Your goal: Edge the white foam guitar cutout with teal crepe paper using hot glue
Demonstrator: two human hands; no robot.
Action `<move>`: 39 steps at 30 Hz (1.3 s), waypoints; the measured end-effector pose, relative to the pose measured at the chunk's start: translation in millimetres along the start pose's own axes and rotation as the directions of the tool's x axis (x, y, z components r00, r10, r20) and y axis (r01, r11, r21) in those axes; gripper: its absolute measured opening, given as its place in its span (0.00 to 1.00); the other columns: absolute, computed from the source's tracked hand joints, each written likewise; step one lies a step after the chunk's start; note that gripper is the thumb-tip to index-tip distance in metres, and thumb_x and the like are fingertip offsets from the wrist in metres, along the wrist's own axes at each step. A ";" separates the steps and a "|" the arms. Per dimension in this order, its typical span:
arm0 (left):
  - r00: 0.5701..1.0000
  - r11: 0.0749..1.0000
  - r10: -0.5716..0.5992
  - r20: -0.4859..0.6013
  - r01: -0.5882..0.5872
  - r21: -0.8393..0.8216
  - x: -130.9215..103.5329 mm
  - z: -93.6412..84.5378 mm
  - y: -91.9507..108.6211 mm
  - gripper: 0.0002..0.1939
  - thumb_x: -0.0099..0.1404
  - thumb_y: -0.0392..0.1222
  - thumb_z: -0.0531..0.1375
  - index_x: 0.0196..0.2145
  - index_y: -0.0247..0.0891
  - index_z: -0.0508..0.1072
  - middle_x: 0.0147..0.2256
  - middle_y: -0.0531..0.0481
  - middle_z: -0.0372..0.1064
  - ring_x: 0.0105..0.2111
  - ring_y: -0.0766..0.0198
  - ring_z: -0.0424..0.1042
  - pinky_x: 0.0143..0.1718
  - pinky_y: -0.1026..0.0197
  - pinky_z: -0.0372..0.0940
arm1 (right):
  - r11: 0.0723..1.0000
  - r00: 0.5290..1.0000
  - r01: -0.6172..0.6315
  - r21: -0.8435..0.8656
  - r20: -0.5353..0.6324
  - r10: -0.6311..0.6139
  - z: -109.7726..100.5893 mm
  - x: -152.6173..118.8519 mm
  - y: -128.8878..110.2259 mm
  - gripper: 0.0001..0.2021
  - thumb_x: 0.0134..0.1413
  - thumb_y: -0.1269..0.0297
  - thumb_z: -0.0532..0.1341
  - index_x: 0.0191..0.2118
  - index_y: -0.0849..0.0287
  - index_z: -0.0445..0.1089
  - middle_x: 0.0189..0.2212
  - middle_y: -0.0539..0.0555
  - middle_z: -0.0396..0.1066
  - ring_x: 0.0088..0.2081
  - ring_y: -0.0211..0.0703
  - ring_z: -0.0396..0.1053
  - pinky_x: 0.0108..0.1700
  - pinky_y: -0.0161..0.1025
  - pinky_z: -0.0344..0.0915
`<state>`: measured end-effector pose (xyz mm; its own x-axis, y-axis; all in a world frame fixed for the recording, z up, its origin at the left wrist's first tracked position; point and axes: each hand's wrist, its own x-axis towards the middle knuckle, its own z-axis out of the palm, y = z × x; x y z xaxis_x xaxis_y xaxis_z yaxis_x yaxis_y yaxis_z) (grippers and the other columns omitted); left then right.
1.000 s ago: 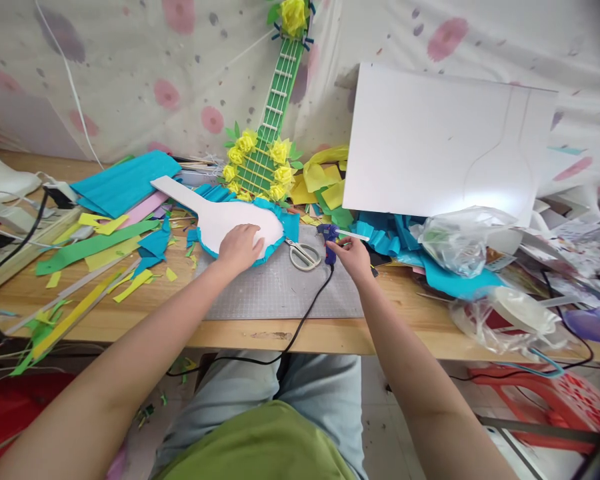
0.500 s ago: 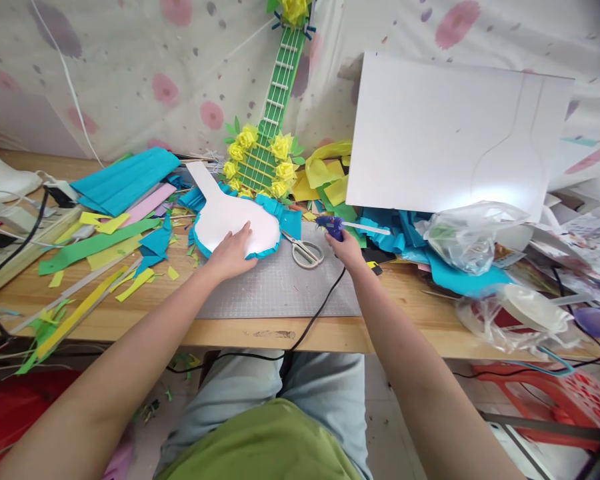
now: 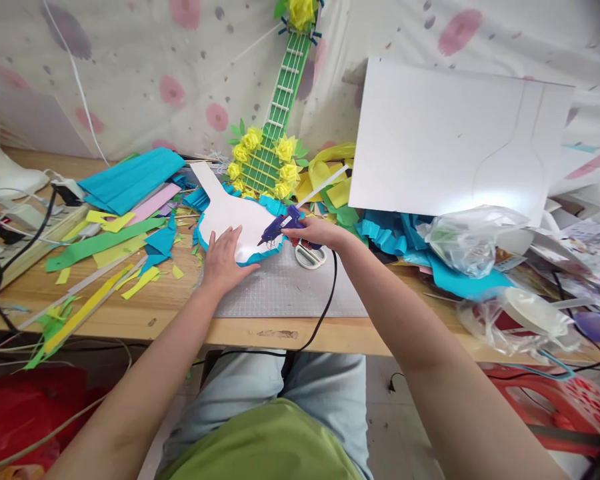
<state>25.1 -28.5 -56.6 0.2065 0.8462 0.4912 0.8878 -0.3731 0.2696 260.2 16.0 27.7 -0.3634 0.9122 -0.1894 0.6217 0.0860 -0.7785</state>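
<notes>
We rest our left hand (image 3: 223, 263) on the flat white guitar-shaped cutout (image 3: 235, 213) edged with gathered bright blue crepe paper; its fingers are spread, the grip apart. The cutout lies in front of us, partly over the grey gridded cutting mat (image 3: 280, 293) on the light wooden desk (image 3: 175, 315), its neck pointing away and to the left. Our right hand (image 3: 316, 232) has its grip clamped on the dark purple-blue plastic glue gun (image 3: 283, 223), nozzle tilted down over the cutout's white face; we cannot tell whether the tip touches it. A long white glue stick (image 3: 325, 185) slants up from the gun's back. Below our right hand, the scissors with pale looped handles (image 3: 310, 259) lie on the mat, partly hidden. Behind the cutout we have a green paper guitar with yellow paper roses (image 3: 279, 110), and to its right a large white board with a pencilled outline (image 3: 440, 133).
</notes>
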 end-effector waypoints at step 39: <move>0.993 0.993 -0.110 0.046 0.111 -0.027 0.5 9.1 -3.2 0.46 0.50 0.62 0.61 0.60 0.37 0.51 0.52 0.45 0.65 0.54 0.52 0.61 0.61 0.50 0.44 | 0.859 0.988 -0.120 -0.497 0.026 0.153 -17.9 5.3 -22.2 0.25 0.41 0.40 0.61 0.33 0.60 0.67 0.21 0.52 0.64 0.28 0.43 0.65 0.28 0.37 0.59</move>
<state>26.2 -23.4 -64.8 0.1263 0.8986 0.4201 0.8937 -0.2869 0.3450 257.0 26.0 54.7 -0.2817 0.9039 -0.3218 0.9229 0.1635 -0.3485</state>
